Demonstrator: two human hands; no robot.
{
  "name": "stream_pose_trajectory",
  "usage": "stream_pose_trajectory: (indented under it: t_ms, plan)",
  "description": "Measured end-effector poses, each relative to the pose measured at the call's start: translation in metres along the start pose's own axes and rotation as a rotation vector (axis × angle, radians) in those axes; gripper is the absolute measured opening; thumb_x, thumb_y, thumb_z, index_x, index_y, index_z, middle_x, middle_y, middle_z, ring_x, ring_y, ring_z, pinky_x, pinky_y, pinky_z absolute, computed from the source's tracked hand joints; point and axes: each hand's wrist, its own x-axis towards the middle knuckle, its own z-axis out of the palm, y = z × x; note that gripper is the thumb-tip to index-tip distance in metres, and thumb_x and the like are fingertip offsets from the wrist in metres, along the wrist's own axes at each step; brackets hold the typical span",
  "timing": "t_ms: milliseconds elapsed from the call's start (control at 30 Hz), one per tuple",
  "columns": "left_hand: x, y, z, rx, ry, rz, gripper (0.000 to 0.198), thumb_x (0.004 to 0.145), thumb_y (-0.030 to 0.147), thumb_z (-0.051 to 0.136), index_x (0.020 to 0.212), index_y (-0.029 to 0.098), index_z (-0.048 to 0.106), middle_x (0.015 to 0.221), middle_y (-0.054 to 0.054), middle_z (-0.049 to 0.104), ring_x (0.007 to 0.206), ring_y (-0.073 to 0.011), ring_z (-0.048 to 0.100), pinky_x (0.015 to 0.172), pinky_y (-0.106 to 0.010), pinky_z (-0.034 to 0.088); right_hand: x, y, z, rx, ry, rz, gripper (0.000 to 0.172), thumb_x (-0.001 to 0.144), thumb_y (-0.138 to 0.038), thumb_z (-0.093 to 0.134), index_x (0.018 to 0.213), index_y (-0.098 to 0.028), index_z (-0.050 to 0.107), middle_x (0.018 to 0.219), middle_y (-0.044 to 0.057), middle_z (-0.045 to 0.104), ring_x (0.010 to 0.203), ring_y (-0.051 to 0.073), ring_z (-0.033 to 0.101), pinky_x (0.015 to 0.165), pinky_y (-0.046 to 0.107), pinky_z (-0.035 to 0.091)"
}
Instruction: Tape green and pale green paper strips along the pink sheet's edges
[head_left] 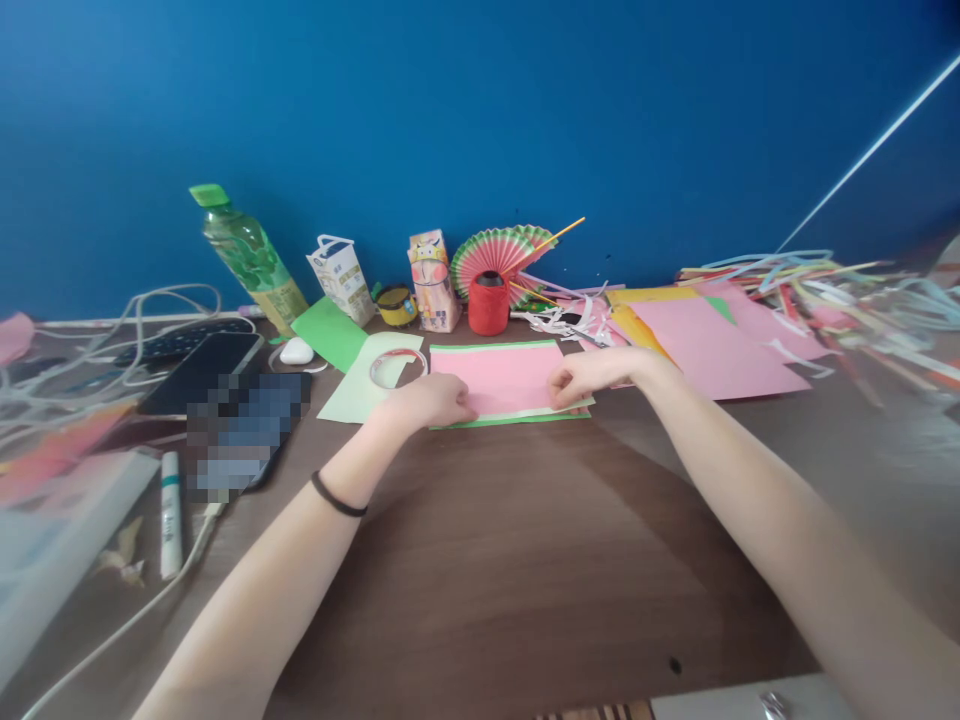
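Observation:
A pink paper sheet (510, 375) lies over green paper (525, 421) on the dark table, with a pale strip along its near edge. My left hand (433, 400) has its fingers curled on the near left corner. At the near right corner, my right hand (592, 378) pinches the edge, which is lifted slightly off the green. Just left of the sheets, a roll of tape (428, 362) rests on pale green paper (349, 395), partly behind my left hand.
Behind the sheets stand a red container (489, 305), a pink and green folded fan (480, 255), a small box (433, 290) and a green-capped bottle (251, 255). Phones (259, 435), a marker (171, 515) and cables lie left. Pink paper (712, 350) and paper strips (795, 275) lie right.

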Motion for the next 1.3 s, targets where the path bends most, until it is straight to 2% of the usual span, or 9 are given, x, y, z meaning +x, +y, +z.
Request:
stream_pose_trajectory:
  t_ms: [100,200,267,367,433,633,833,967,1300]
  plan:
    - [-0.002,0.006,0.000,0.015,0.010,-0.041,0.033,0.070,0.048,0.046,0.073,0.017,0.059,0.076,-0.008,0.062,0.068,-0.0213,0.055,0.053,-0.028,0.034,0.000,-0.001,0.001,0.014,0.016,0.014,0.026,0.068,-0.044,0.057,0.068,-0.018,0.056,0.064,-0.001,0.052,0.058,0.011,0.043,0.053,0.024,0.030]
    - [-0.004,0.011,0.000,0.026,0.030,-0.044,0.032,0.071,0.046,0.046,0.076,0.017,0.060,0.080,-0.009,0.062,0.071,-0.0224,0.056,0.056,-0.029,0.036,-0.001,-0.004,0.001,0.009,0.020,0.016,0.025,0.068,-0.043,0.056,0.068,-0.018,0.056,0.064,-0.001,0.051,0.058,0.010,0.042,0.053,0.024,0.030]
    - [-0.003,0.013,0.002,0.010,0.091,0.034,0.024,0.072,0.037,0.047,0.078,0.018,0.059,0.081,-0.007,0.063,0.071,-0.0206,0.056,0.058,-0.028,0.036,-0.002,-0.006,0.001,0.005,0.022,0.027,0.027,0.068,-0.045,0.056,0.068,-0.018,0.055,0.062,-0.002,0.050,0.056,0.010,0.041,0.051,0.024,0.028]
    - [0.001,0.020,0.011,-0.076,0.221,0.254,0.015,0.073,0.022,0.045,0.081,0.019,0.058,0.081,-0.004,0.063,0.071,-0.0163,0.055,0.060,-0.025,0.038,-0.003,-0.009,0.002,0.001,0.029,0.037,0.030,0.068,-0.048,0.056,0.065,-0.018,0.052,0.058,-0.003,0.046,0.054,0.009,0.038,0.049,0.024,0.025]
    - [0.004,0.026,0.020,-0.141,0.281,0.362,0.014,0.076,0.022,0.044,0.082,0.019,0.057,0.082,-0.003,0.062,0.072,-0.0150,0.054,0.062,-0.024,0.039,-0.002,-0.010,0.002,-0.009,0.037,0.042,0.030,0.068,-0.047,0.056,0.064,-0.018,0.051,0.056,-0.003,0.043,0.054,0.009,0.037,0.049,0.024,0.025]
    - [0.013,0.034,0.044,-0.208,0.393,0.371,0.016,0.084,0.023,0.040,0.085,0.018,0.055,0.080,-0.002,0.062,0.073,-0.0149,0.055,0.069,-0.025,0.041,-0.002,-0.014,0.003,-0.031,0.055,0.059,0.034,0.066,-0.047,0.058,0.057,-0.018,0.044,0.053,-0.005,0.035,0.051,0.008,0.032,0.048,0.024,0.023]
    - [0.017,0.031,0.052,-0.141,0.517,0.443,0.014,0.083,0.017,0.041,0.090,0.018,0.054,0.085,-0.004,0.057,0.082,-0.0173,0.052,0.077,-0.029,0.041,-0.002,-0.015,0.003,-0.032,0.069,0.062,0.030,0.067,-0.044,0.056,0.057,-0.018,0.044,0.052,-0.005,0.033,0.050,0.008,0.031,0.048,0.025,0.023]
    - [0.017,0.031,0.053,-0.083,0.544,0.463,0.018,0.086,0.021,0.038,0.092,0.017,0.055,0.093,-0.006,0.055,0.089,-0.0196,0.047,0.083,-0.033,0.040,-0.002,-0.015,0.003,-0.023,0.061,0.072,0.028,0.065,-0.043,0.058,0.058,-0.018,0.048,0.054,-0.005,0.036,0.053,0.009,0.035,0.049,0.024,0.024]
    - [0.019,0.026,0.051,-0.213,0.516,0.569,0.017,0.084,0.017,0.042,0.091,0.018,0.057,0.098,-0.005,0.058,0.097,-0.0182,0.048,0.089,-0.032,0.038,-0.005,-0.021,0.003,-0.032,0.057,0.118,0.029,0.064,-0.044,0.061,0.058,-0.018,0.049,0.055,-0.004,0.040,0.054,0.009,0.040,0.049,0.024,0.027]
